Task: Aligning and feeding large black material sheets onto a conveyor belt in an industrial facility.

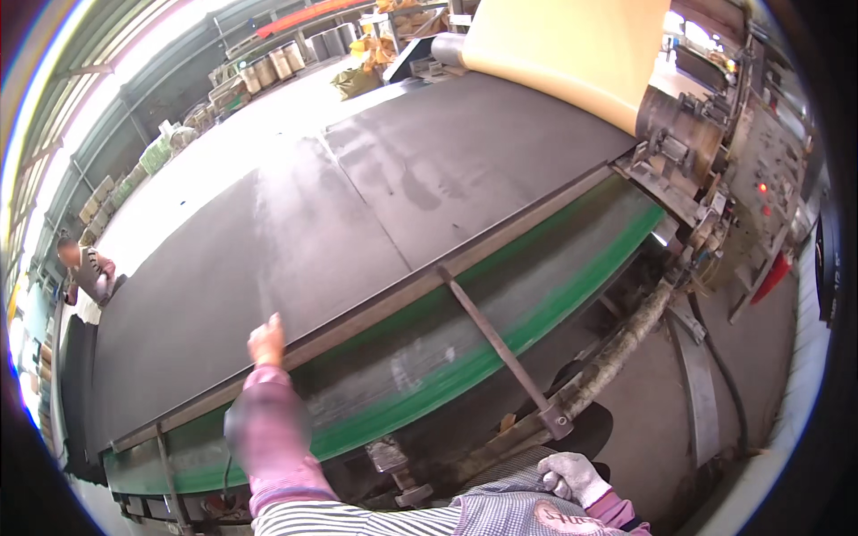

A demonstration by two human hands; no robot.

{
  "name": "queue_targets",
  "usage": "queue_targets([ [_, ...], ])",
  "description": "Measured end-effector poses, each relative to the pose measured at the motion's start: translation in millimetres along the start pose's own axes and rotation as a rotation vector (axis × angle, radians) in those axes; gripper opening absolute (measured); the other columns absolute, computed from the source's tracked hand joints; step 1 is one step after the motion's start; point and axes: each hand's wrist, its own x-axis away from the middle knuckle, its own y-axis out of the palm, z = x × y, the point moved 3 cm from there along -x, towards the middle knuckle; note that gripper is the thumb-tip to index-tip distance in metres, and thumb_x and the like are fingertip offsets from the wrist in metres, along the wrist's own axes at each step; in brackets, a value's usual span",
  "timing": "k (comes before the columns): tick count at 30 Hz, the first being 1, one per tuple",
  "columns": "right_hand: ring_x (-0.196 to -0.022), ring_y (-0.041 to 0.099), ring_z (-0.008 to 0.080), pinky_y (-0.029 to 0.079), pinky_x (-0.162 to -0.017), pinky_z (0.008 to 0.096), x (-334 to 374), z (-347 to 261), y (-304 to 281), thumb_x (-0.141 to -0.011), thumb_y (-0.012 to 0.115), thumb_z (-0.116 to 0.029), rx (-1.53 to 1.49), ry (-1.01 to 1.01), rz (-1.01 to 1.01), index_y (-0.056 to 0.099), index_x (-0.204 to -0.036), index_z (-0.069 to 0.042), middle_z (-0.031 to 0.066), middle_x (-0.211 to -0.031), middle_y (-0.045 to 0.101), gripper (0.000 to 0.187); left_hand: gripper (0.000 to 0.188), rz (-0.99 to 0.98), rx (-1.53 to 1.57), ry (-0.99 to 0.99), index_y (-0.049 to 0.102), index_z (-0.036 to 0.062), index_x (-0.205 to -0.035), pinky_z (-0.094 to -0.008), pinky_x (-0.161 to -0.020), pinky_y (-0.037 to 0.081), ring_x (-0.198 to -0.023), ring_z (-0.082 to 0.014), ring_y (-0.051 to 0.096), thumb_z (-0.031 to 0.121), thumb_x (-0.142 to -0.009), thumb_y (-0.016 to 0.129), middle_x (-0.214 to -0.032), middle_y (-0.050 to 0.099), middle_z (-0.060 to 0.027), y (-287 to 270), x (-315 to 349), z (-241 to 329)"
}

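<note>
A broad dark grey sheet point(223, 268) lies flat on a long machine bed, with a thin line running across it. My left hand point(266, 342) is over the sheet's near edge. Its fingers are mostly curled and one digit points up; whether anything is in them is too small to tell. A pink sleeve covers that forearm, partly blurred. Low on the right, close to my body, my right hand point(572, 478) wears a pale grey glove. The gloved fingers are bent inward, and I see nothing in them.
Below the bed edge runs a green-edged belt point(420, 380), with a metal bar point(500, 348) slanting across it. A yellowish sheet point(563, 54) curves down to a roller at the far right. Beside it stands a control panel point(764, 192). Another person point(89, 272) crouches at the far left.
</note>
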Motion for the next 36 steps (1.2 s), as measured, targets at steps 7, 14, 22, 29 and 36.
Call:
queue_targets([
  [7,-0.038,0.045,0.0057,0.033,-0.033,0.0173,-2,2,8,-0.088,0.052,-0.02,0.051,-0.011,0.003,0.061,-0.088,-0.003,0.0039,-0.061,0.057,0.019,0.048,-0.042,0.308,-0.095,0.064,0.0065,-0.09,-0.0404,-0.088,0.042,-0.1,-0.031,0.052,0.052,-0.083,0.05,-0.097,0.059,-0.0135,-5,21,-36],
  [14,-0.038,0.043,0.0051,0.032,-0.033,0.0173,17,-9,26,-0.086,0.052,-0.02,0.065,-0.038,0.048,0.061,-0.089,-0.003,0.0034,-0.061,0.058,0.02,0.045,0.007,0.325,0.191,0.064,0.0076,-0.079,-0.0398,-0.083,0.043,-0.093,-0.0307,0.053,0.051,-0.081,0.052,-0.092,0.06,-0.0126,-31,24,68],
  [22,-0.037,0.04,0.0026,0.029,-0.032,0.0159,15,-8,23,-0.087,0.052,-0.024,0.086,-0.011,-0.004,0.061,-0.09,-0.005,0.0002,-0.06,0.058,0.021,0.059,0.12,0.31,0.353,0.067,0.0039,-0.09,-0.0398,-0.085,0.043,-0.098,-0.0304,0.052,0.058,-0.081,0.046,-0.096,0.06,-0.0138,-31,41,197],
  [29,-0.038,0.036,0.0003,0.025,-0.032,0.0159,19,-6,26,-0.088,0.052,-0.027,0.119,-0.006,0.027,0.062,-0.09,-0.009,-0.0037,-0.061,0.055,0.021,0.023,0.363,-0.093,0.473,0.058,0.0213,-0.107,-0.0355,-0.058,0.051,-0.068,-0.0192,0.062,0.017,-0.086,0.05,-0.072,0.06,-0.0023,10,10,104],
  [36,-0.038,0.035,-0.0001,0.025,-0.033,0.0155,16,-7,23,-0.089,0.051,-0.029,0.125,-0.001,0.005,0.061,-0.088,-0.01,-0.0048,-0.06,0.054,0.021,0.053,0.22,0.224,-0.047,0.061,-0.0018,-0.061,-0.0461,-0.067,0.045,-0.07,-0.0359,0.059,0.04,-0.089,0.046,-0.072,0.06,-0.0211,37,9,-70],
])
